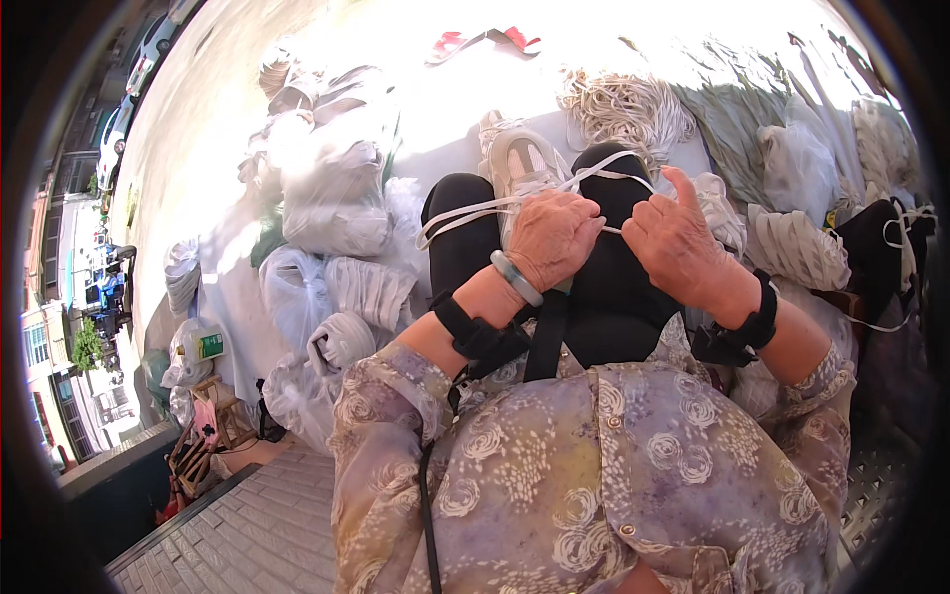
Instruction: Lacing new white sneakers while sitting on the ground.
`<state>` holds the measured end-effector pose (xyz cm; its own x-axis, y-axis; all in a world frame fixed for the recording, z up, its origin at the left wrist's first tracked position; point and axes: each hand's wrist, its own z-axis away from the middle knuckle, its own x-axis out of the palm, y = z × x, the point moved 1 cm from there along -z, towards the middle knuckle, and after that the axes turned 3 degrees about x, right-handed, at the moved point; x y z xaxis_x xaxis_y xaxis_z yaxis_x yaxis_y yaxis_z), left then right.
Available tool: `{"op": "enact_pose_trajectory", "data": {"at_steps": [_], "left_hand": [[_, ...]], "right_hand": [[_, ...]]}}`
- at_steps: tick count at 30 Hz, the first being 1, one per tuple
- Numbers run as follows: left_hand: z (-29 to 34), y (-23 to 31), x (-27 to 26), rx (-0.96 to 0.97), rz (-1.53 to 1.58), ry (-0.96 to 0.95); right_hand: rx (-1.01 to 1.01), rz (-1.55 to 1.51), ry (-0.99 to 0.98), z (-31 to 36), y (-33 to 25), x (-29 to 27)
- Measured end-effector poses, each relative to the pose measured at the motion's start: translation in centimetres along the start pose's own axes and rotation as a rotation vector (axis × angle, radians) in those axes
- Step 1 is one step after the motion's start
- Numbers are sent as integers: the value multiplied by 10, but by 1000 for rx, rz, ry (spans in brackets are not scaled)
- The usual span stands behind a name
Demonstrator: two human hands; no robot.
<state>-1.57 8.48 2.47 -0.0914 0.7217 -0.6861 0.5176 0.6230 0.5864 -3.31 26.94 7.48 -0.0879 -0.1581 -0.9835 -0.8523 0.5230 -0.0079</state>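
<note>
A beige and white sneaker [519, 158] rests toe-away between my knees, just beyond my hands. White shoelace [463, 212] runs from it in loose loops across both of my black-clad thighs. My left hand [554, 238] is closed in a pinch on the lace, over the near end of the shoe, and hides part of it. To its right, my right hand [678, 238] has its index finger raised and its other fingers curled on the lace. A short stretch of lace spans the gap between the two hands.
Plastic-wrapped bundles [332, 203] pile up on the left. A heap of pale laces [633, 109] lies beyond my right knee, with more strapped bundles [797, 247] at the right. Red-ended items [515, 40] lie far ahead. A small wooden chair [203, 436] stands lower left.
</note>
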Motion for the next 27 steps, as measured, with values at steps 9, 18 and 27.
{"op": "enact_pose_trajectory", "data": {"at_steps": [9,18,27], "left_hand": [[3,-2,4,-356,507,-336],[36,-29,-29,-231,-118,53],[37,-39,-10,-55,-448,-87]], "right_hand": [[-16,-121,129,-3,0,14],[3,-348,158,-36,-16,52],[351,-594,-77,-40,-7,86]]}}
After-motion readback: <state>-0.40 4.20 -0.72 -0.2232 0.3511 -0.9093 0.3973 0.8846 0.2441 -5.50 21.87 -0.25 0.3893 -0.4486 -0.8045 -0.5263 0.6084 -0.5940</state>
